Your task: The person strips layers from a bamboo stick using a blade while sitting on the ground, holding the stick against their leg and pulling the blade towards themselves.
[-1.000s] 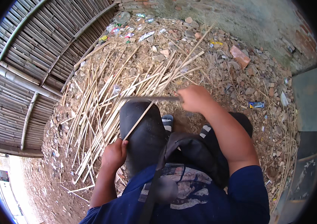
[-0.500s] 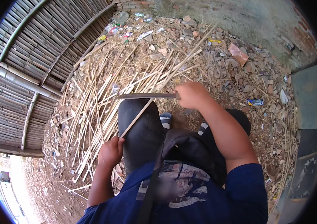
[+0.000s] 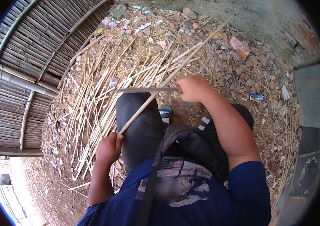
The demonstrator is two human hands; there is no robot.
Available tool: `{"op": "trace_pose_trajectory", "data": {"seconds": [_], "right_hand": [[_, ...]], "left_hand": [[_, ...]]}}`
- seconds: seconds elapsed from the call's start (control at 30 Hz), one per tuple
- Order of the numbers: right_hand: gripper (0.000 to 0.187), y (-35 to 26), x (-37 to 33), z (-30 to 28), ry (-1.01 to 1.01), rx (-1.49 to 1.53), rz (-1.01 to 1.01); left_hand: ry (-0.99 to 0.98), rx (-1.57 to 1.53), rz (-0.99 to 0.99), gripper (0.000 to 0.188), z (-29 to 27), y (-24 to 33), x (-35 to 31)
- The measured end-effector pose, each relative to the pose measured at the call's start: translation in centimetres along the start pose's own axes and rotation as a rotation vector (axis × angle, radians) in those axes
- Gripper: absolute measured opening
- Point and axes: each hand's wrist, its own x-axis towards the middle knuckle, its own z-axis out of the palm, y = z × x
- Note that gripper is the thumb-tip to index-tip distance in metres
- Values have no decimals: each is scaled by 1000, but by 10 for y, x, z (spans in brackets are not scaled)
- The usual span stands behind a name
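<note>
Bamboo: one strip [image 3: 171, 77], one knife [image 3: 148, 90].

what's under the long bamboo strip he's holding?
The bamboo strip lies across the left knee; farther out, over the pile of split strips. Ground beneath the pile is hidden.

A long bamboo stick [image 3: 167, 79] is laid diagonally across the left knee [image 3: 139, 120], its near end at the left hand [image 3: 109, 148] and its far end out over the ground ahead. A blade [image 3: 148, 90] is set crosswise on the stick, in front of the knee, with its handle in the right hand [image 3: 192, 88]. A pile of split bamboo strips [image 3: 99, 98] is spread on the ground ahead and to the left. A bamboo wall [image 3: 20, 64] stands further left. Two sandalled feet [image 3: 184, 117] are placed between the knees. A flat slab [image 3: 310, 96] lies at the far right.
</note>
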Motion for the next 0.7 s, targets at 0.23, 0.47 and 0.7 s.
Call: {"op": "trace_pose_trajectory", "data": {"seconds": [0.23, 0.47, 0.7], "right_hand": [[52, 44, 16, 3, -45, 117, 120], [43, -16, -9, -19, 8, -63, -17], [46, 60, 20, 0, 107, 196, 159]], "left_hand": [[127, -64, 7, 34, 19, -2, 2], [121, -143, 16, 32, 22, -5, -4], [139, -50, 11, 32, 15, 2, 1]]}}
